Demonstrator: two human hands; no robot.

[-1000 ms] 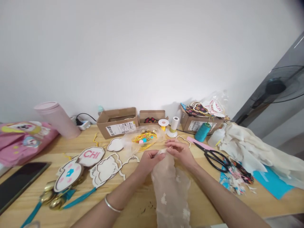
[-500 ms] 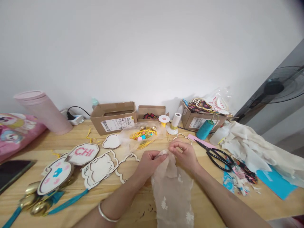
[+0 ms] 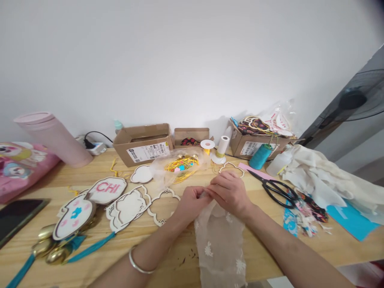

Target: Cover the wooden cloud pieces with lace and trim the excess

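Note:
Sheer off-white fabric (image 3: 220, 244) with embroidered white flowers hangs from both my hands toward the table's front edge. My left hand (image 3: 193, 203) pinches its upper end, thumb and fingers pressed together. Right beside it, my right hand (image 3: 229, 192) has its fingers closed on the same gathered end, and the two hands touch. Whatever lies between the fingertips is hidden. Just beyond the right hand is a thin scalloped frame (image 3: 232, 164). A larger scalloped wooden frame (image 3: 163, 206) lies left of my left hand.
Black scissors (image 3: 274, 188) lie to the right, near fabric scraps (image 3: 307, 220) and a teal thread spool (image 3: 260, 156). Cardboard boxes (image 3: 141, 144) line the wall. Embroidered plaques (image 3: 106, 190), brass bells (image 3: 55, 256) and a phone (image 3: 21, 216) occupy the left.
My right hand has turned over and closed in against my left hand. The fabric's folded top flap is now gathered under my fingers. The view has shifted slightly.

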